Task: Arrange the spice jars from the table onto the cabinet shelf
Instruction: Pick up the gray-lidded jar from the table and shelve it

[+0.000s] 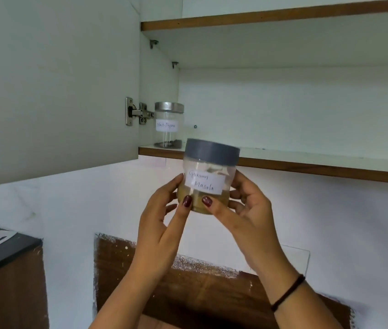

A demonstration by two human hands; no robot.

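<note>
So, going left to right: the cabinet door (53, 79) is swung open on the left, with its hinge (136, 112) at the inner edge. Just past the hinge, 1 jar is already parked at the far left end of the lower shelf (306, 160). That's the black pepper jar (168, 125), clear with a metal lid, nearly empty with only a little dark stuff at the bottom.

Then the main action. The left hand (162, 224) and right hand (252, 210) are both wrapped around the garam masala jar (208, 176), thumbs on the front just under the handwritten label, fingers curled round the sides. It's upright, grey lid on, tan powder in the lower half. It's up in the air in front of the shelf's front edge, with its base lower than the shelf board, and it's not resting on anything yet.

My read is we're mid-carry on jar 2, right before placing it. Next move looks like lifting it enough for the bottom to clear the shelf lip, pushing it in, and setting it down beside the pepper jar without bumping it. Everything right of that looks bare, so there's plenty of room, and I'd keep the label facing out.
</note>
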